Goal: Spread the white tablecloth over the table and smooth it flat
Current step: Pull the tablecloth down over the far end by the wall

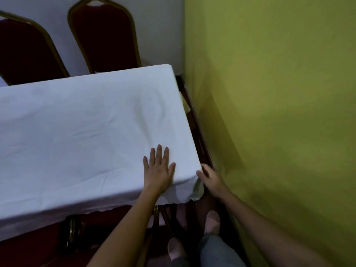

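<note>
The white tablecloth [81, 128] covers the whole table top, with soft creases across its middle and its scalloped hem hanging over the near edge. My left hand [159, 171] lies flat on the cloth near the table's near right corner, fingers spread. My right hand [211, 179] is at the side of that corner, below the top, its fingers curled against the hanging cloth; whether it grips the cloth I cannot tell. The table itself is hidden under the cloth.
A yellow-green wall [279, 112] runs close along the table's right end, leaving a narrow gap. Two red chairs with gold frames [104, 35] [25, 53] stand behind the table. Another chair [73, 230] sits under the near edge. My feet [212, 222] stand by the corner.
</note>
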